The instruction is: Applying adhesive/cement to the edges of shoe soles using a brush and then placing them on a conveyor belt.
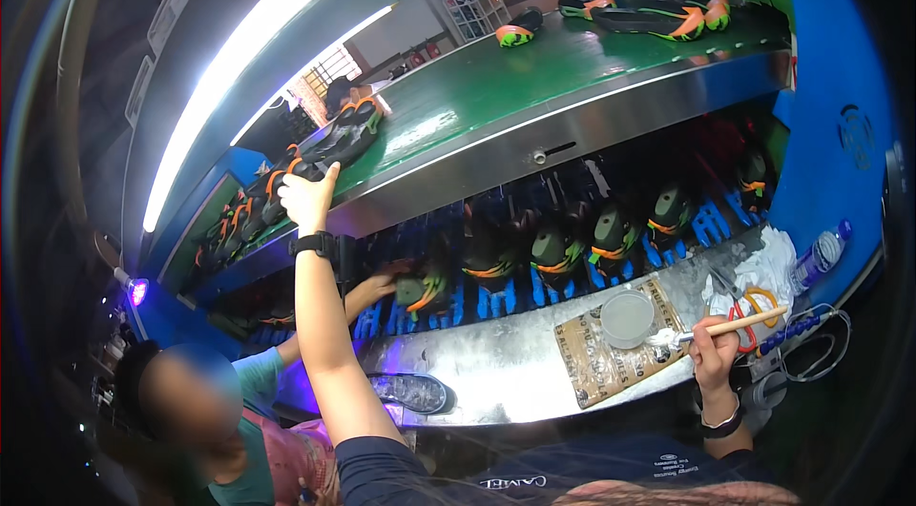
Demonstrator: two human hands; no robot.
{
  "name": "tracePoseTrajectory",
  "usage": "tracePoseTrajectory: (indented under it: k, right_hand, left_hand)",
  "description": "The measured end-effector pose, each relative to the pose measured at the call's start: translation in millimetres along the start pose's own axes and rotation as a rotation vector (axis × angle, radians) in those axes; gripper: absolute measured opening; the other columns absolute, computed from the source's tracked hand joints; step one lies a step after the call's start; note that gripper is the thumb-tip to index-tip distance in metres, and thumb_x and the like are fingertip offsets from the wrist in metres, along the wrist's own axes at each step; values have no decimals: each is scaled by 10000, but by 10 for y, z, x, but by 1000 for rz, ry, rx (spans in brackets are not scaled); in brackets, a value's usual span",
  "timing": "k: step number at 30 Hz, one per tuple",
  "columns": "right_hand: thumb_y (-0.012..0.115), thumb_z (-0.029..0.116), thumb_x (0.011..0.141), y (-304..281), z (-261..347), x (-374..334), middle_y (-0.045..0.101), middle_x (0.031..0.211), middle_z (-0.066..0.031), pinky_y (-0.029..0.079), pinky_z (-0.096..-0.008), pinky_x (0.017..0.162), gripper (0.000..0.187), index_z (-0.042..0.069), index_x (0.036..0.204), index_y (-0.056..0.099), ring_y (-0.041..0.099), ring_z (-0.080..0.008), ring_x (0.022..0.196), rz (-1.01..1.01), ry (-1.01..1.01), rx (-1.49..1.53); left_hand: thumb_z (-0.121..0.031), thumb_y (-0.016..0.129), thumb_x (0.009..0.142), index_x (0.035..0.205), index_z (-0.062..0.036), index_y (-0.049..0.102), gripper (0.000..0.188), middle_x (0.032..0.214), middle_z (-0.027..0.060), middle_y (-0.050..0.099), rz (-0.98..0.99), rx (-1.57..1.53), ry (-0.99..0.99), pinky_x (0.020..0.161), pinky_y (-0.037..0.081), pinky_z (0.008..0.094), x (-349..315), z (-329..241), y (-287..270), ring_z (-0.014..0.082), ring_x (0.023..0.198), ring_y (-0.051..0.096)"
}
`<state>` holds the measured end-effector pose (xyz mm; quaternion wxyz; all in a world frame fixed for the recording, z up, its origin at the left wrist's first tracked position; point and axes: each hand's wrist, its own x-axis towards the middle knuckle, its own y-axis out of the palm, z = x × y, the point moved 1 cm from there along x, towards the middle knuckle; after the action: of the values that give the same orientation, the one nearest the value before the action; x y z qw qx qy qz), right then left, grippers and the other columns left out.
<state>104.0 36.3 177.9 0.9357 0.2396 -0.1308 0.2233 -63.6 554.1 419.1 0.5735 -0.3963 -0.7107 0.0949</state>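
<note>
Gripping a pale wooden brush (749,321) are right fingers (703,340), with left fingers' (290,192) hold unclear.

Lit hard by a glaring tube (243,48) above the belt (458,105), streaked with reflections upon it, murky beneath it, violet from a lamp (139,292) lower left of it, blurred over a head (191,396) below it, bent and black toward the edges.

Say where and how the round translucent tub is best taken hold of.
Probably around the outer wall of the tub, fingers curved, coming from its left: it is round with no visible handle, and the brush in the right hand crowds its right side.
</note>
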Motion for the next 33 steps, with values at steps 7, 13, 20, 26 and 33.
tracePoseTrajectory:
  k: [7,13,20,26,33]
  right_hand:
    - [538,85,784,100,-8,18,428,542,1,261,-167,362,91,13,799,484,344,-32,394,15,28,-20]
    - [537,98,790,104,-6,23,426,548,4,265,-165,363,99,14,804,486,346,-31,399,17,18,-14]
    - [533,88,791,156,-26,49,430,556,-1,271,-166,366,92,12,807,484,349,-32,403,48,18,-28]
    - [537,84,789,239,-6,44,429,562,-2,262,-169,367,95,8,813,487,348,-35,405,69,24,-21]
    - [538,72,788,238,72,-46,419,534,7,268,-169,371,80,11,813,492,357,-36,408,41,13,-33]
  left_hand:
    - [-592,664,508,1105,71,353,945,1048,236,489,290,200,-143,789,434,421,233,205,-25,331,985,508]
    - [-528,630,526,997,68,432,785,953,234,550,9,-22,-176,794,433,396,282,372,-177,342,906,548]
    - [-407,630,586,1074,20,455,672,928,233,570,-331,-224,95,778,433,386,340,185,-1154,347,882,554]
    - [-376,672,623,1103,102,419,723,1020,254,526,-449,-454,304,834,403,348,209,27,-1320,337,956,523]
    - [-127,740,615,1268,6,-146,1108,1213,198,290,14,-1063,368,905,362,342,92,377,-498,249,1083,399]
